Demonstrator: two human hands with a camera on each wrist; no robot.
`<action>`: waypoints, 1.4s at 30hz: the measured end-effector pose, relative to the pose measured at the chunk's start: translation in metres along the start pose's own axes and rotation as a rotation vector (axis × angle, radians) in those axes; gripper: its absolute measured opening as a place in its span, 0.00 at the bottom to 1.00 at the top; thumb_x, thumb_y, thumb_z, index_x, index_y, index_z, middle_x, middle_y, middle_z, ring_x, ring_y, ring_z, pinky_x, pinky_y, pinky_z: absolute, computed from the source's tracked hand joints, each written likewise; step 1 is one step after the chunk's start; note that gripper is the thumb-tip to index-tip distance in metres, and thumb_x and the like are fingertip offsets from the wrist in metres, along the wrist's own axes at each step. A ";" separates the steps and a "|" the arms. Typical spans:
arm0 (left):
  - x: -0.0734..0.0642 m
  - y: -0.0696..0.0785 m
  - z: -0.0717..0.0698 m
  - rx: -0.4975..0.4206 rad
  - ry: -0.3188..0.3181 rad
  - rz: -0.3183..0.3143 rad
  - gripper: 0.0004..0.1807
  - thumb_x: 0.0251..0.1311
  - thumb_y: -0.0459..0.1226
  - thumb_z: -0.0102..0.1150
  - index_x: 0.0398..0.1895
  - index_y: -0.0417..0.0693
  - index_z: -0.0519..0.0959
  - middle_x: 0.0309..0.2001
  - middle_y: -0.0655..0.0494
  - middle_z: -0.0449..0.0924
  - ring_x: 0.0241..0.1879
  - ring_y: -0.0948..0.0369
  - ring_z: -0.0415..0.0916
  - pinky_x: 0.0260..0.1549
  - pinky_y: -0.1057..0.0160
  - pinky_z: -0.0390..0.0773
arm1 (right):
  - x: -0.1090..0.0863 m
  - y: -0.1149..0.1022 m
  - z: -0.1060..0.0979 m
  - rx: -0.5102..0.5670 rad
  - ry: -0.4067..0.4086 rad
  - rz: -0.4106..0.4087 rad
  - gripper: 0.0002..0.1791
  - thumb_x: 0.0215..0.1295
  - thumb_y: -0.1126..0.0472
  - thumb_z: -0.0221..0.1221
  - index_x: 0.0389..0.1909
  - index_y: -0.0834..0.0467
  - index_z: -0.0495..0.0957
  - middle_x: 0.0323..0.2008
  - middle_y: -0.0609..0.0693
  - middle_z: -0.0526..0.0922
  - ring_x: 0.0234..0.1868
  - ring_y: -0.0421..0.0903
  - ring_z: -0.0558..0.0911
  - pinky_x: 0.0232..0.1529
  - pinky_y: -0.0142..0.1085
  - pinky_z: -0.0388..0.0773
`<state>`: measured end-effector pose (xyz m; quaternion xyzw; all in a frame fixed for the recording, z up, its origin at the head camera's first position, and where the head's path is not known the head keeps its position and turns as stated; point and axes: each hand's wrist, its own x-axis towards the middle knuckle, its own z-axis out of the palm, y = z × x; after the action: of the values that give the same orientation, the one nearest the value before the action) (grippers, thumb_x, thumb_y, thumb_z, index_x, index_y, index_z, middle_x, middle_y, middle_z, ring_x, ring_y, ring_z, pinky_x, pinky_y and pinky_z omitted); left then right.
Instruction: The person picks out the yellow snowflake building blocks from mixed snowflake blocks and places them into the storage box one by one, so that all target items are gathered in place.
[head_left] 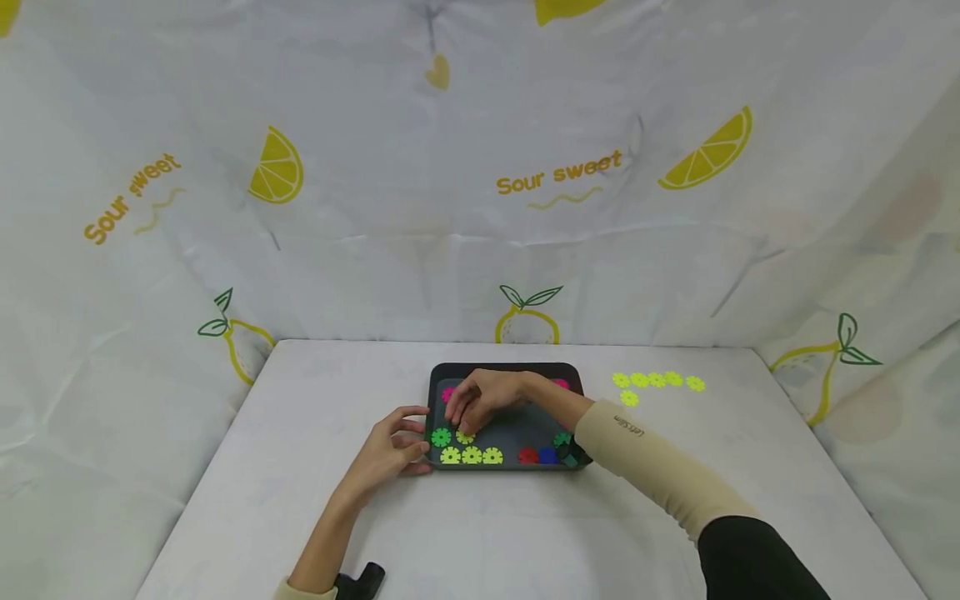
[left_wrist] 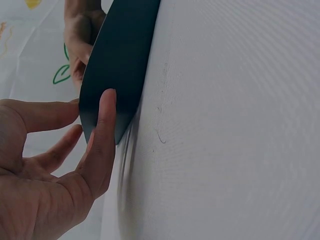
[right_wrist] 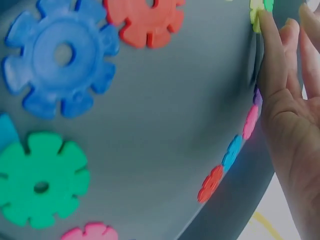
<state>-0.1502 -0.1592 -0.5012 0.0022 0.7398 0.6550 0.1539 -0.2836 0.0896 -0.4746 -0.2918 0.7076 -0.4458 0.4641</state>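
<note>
A dark shallow tray (head_left: 510, 465) lies on the table with flower-shaped plastic discs in it. My left hand (head_left: 390, 446) holds the tray's near left corner; in the left wrist view one finger (left_wrist: 106, 112) lies along the outer wall and others meet the rim. My right hand (head_left: 491, 396) reaches over the tray, fingertips pinching a yellow disc (head_left: 465, 437) near the left side. In the right wrist view this yellow disc (right_wrist: 256, 14) is partly hidden by a fingertip. Below it sits a row of yellow discs (head_left: 472, 455); a green disc (head_left: 441, 437) lies to its left.
Red (head_left: 528, 456) and blue discs (head_left: 548, 455) lie near the tray's front right, beside a green disc (right_wrist: 42, 180). Pink, blue and red discs line the far wall (right_wrist: 232, 152). Several yellow discs (head_left: 656, 380) lie on the table right of the tray. A printed cloth (head_left: 405, 275) hangs behind.
</note>
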 end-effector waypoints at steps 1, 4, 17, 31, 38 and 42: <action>0.000 0.000 0.000 0.002 0.000 0.001 0.35 0.67 0.24 0.65 0.77 0.45 0.70 0.62 0.34 0.73 0.49 0.54 0.85 0.46 0.51 0.96 | -0.002 -0.001 0.000 0.002 0.017 -0.001 0.19 0.69 0.73 0.67 0.60 0.69 0.82 0.48 0.55 0.88 0.45 0.41 0.88 0.53 0.34 0.92; 0.000 0.000 0.000 0.007 0.002 0.004 0.35 0.67 0.24 0.65 0.77 0.45 0.71 0.63 0.34 0.74 0.48 0.54 0.85 0.46 0.51 0.96 | -0.007 -0.003 -0.001 -0.007 0.064 -0.012 0.21 0.69 0.74 0.67 0.61 0.71 0.81 0.50 0.59 0.87 0.45 0.40 0.87 0.51 0.30 0.90; 0.002 -0.001 0.001 0.010 0.004 0.008 0.34 0.68 0.25 0.65 0.77 0.45 0.71 0.62 0.34 0.74 0.48 0.55 0.86 0.45 0.51 0.96 | -0.006 -0.006 -0.003 -0.044 0.070 -0.038 0.21 0.70 0.72 0.66 0.62 0.73 0.80 0.46 0.53 0.89 0.45 0.40 0.87 0.52 0.30 0.89; 0.002 -0.001 -0.001 0.002 0.001 0.011 0.35 0.67 0.24 0.65 0.77 0.44 0.71 0.61 0.34 0.74 0.48 0.54 0.86 0.45 0.51 0.96 | -0.007 -0.001 -0.010 -0.087 0.109 -0.087 0.20 0.70 0.69 0.65 0.61 0.71 0.82 0.43 0.46 0.90 0.46 0.41 0.87 0.56 0.30 0.86; 0.002 -0.002 -0.001 0.007 0.000 0.013 0.35 0.67 0.24 0.66 0.77 0.44 0.71 0.61 0.34 0.74 0.48 0.54 0.86 0.44 0.52 0.96 | -0.006 0.001 -0.009 -0.097 0.092 -0.067 0.20 0.70 0.69 0.66 0.60 0.71 0.82 0.42 0.46 0.90 0.43 0.39 0.86 0.51 0.29 0.87; 0.002 -0.002 -0.001 0.006 0.000 0.013 0.35 0.67 0.24 0.66 0.77 0.43 0.71 0.60 0.34 0.74 0.48 0.54 0.86 0.44 0.52 0.97 | -0.008 0.003 -0.015 -0.100 0.120 -0.064 0.19 0.70 0.69 0.67 0.59 0.70 0.83 0.41 0.46 0.90 0.42 0.39 0.86 0.49 0.29 0.88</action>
<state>-0.1519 -0.1599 -0.5031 0.0075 0.7417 0.6537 0.1499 -0.2939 0.1025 -0.4717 -0.3098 0.7459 -0.4411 0.3913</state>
